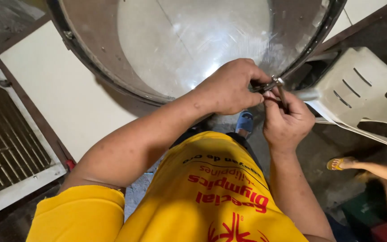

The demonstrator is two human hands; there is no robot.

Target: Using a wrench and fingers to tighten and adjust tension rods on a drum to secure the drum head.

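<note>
Nearest: yellow shirt (211,197) with red print, filling the lower middle. Both forearms reach away from it. Right hand (286,121), grip closed on a thin dark rod-like tool (283,96). Just beyond and left of it, left hand (229,87), grip pinched shut on a small shiny metal fitting (274,83) at the rim of the drum. Hands touch at the fitting. Between them, on the floor, a blue slipper (245,122). Left: metal grille in white frame (5,148). Right: pale plastic chair (363,96); another person's sandalled foot (337,163). Far: large round drum (193,40), dark rim, translucent skin, over white panel (59,85).
</note>
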